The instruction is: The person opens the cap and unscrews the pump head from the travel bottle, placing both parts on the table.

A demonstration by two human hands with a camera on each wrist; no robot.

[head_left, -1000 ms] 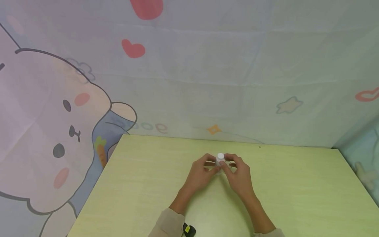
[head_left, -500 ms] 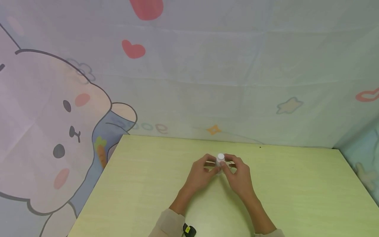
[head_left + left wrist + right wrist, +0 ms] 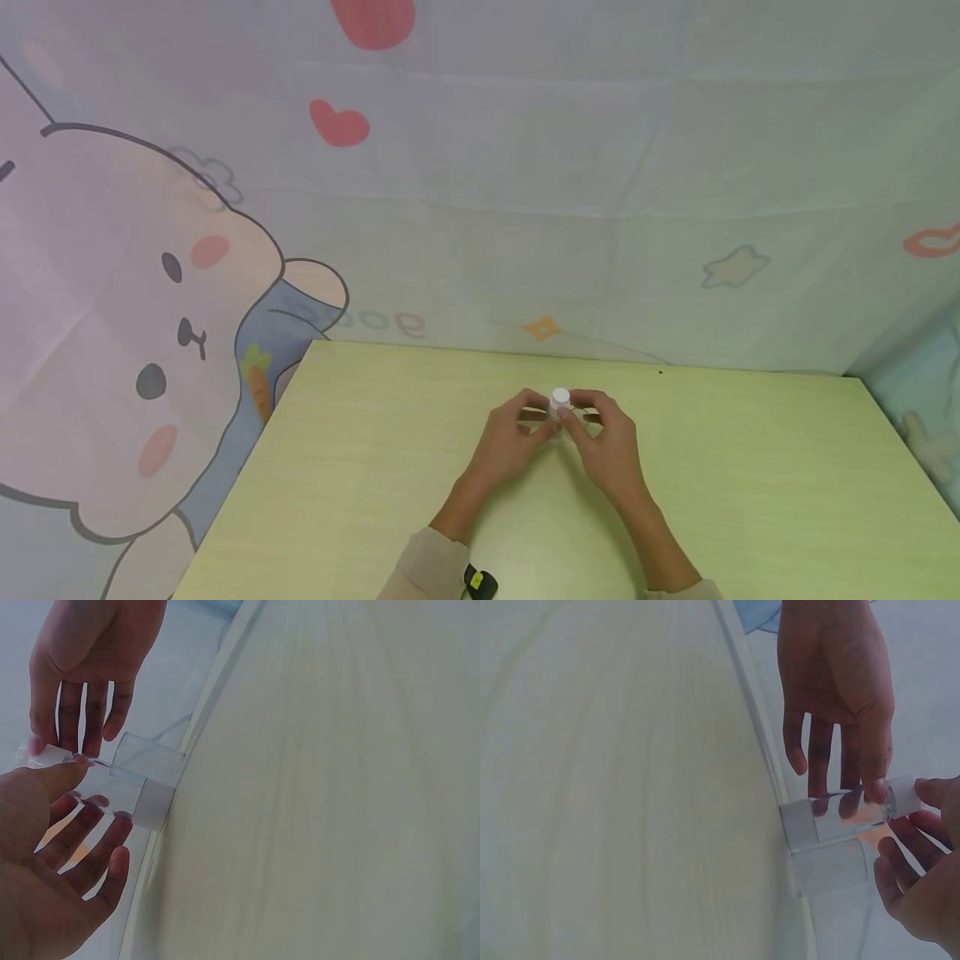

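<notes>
A small clear bottle (image 3: pixel 112 786) with a white screw cap (image 3: pixel 560 396) and a white lower part stands upright on the table between both hands. My left hand (image 3: pixel 504 442) holds its clear body, thumb on the near side and fingertips around the far side. With thumb and fingers, my right hand (image 3: pixel 609 446) pinches the white cap at the top. Close beside the bottle, on its right, stands a clear, straight-walled cup (image 3: pixel 829 868); the right hand partly covers it in the head view.
The pale yellow-green table (image 3: pixel 360 467) ends at a back edge just beyond the hands. Behind it hangs a printed cloth (image 3: pixel 480 167) with a cartoon animal and hearts. A small black object with a yellow mark (image 3: pixel 480 582) is by the left sleeve.
</notes>
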